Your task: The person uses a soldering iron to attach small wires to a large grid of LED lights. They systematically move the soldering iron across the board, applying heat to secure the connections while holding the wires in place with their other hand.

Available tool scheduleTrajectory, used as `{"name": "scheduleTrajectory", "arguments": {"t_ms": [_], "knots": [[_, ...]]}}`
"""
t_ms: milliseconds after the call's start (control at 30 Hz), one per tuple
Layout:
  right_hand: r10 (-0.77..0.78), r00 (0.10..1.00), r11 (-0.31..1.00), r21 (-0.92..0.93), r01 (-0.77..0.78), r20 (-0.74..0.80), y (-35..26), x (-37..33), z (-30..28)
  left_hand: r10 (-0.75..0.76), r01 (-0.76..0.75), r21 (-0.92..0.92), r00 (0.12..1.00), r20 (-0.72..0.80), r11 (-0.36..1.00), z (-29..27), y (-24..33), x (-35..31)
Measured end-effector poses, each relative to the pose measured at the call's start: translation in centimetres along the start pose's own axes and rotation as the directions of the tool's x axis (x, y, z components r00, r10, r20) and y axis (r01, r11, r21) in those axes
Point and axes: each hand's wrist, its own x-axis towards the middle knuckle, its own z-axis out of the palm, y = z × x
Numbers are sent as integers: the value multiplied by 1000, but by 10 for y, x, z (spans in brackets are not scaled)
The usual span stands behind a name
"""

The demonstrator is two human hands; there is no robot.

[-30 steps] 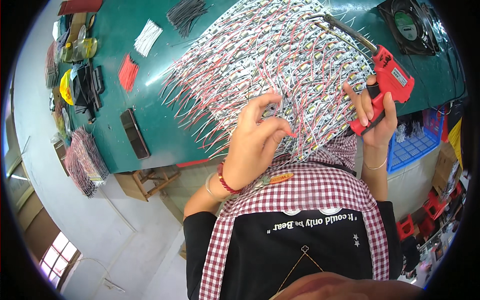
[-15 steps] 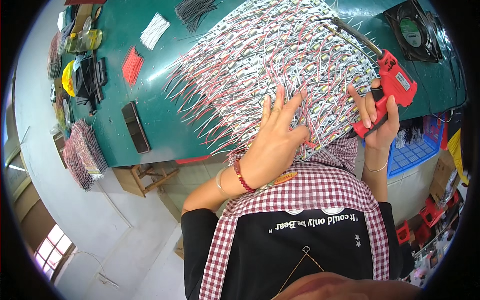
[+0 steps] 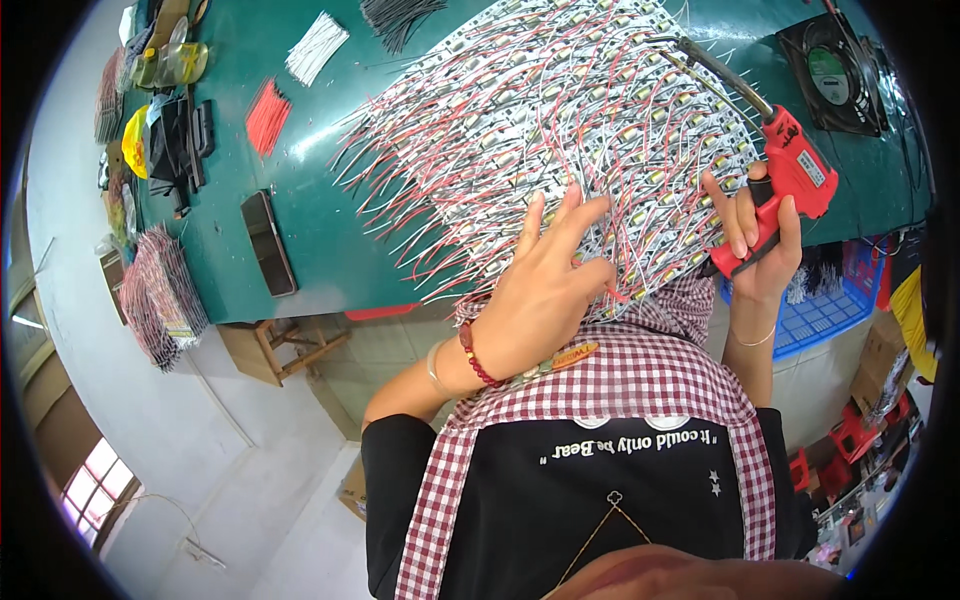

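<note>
Closed around the handle of a red soldering gun (image 3: 803,170), the right hand (image 3: 757,245) sits right of centre in the frame, the tool's metal barrel slanting to the upper left over the wired circuit boards (image 3: 560,120). These boards fill the upper middle of the frame in a broad sheet, thick with red and white leads, on the green tabletop (image 3: 220,262).

Near the frame's centre, the left hand (image 3: 545,285) lies over the lower part of the sheet, its fingers spread and pointing up the frame. Its thumb is just beside a red lead end (image 3: 618,297); whether it pinches anything, I cannot tell. One second ago this hand was raised and curled, thumb and forefinger drawn together; the flatter pose matches the frame from half a second ago. The right hand has the same grip on the gun throughout, and the tabletop things now appear slightly higher in the frame.

At upper left are bundles of red wires (image 3: 268,117) and white wires (image 3: 317,48), with black wires (image 3: 400,22) at the top edge. A smartphone (image 3: 268,243) lies left of the sheet; a black fan (image 3: 830,75) stands at upper right.
</note>
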Motion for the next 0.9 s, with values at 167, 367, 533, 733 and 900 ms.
{"name": "scheduleTrajectory", "arguments": {"t_ms": [167,367,533,733,900], "knots": [[3,1000,1000,-18,-2,19,0,0,-2,13,-16,-86,999,-32,996,7,5,5],[7,1000,1000,-7,-7,2,-3,-2,-2,-26,2,-226,994,-104,974,9,-1,9],[10,1000,1000,-14,-10,2,-2,-2,-2,-52,15,-260,990,-134,965,11,-1,10],[4,1000,999,-36,-5,-7,-1,-2,-2,-68,40,-364,996,-64,930,1,-12,10],[-10,997,997,-71,15,71,-6,-10,-6,-132,68,-378,981,-144,923,-33,-6,-13]]}}
